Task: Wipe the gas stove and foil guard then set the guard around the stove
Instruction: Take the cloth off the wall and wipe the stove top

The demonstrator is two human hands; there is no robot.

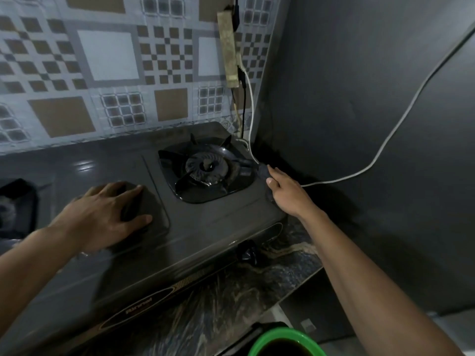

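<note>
While the gas stove (205, 227) sits on the marbled surface (231, 299) against the tiled wall (108, 73), the left hand (108, 214) lies flat, fingers spread, on its top beside the right burner (205, 168). The right hand (285, 191) pinches a dark cloth (263, 173) at the stove's right edge.

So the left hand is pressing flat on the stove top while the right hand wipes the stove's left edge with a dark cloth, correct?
Not quite. The head view shows the right hand with the dark cloth at the stove's right edge, beside the burner near the corner wall, not the left edge. The left hand does rest flat on the stove top.
</note>
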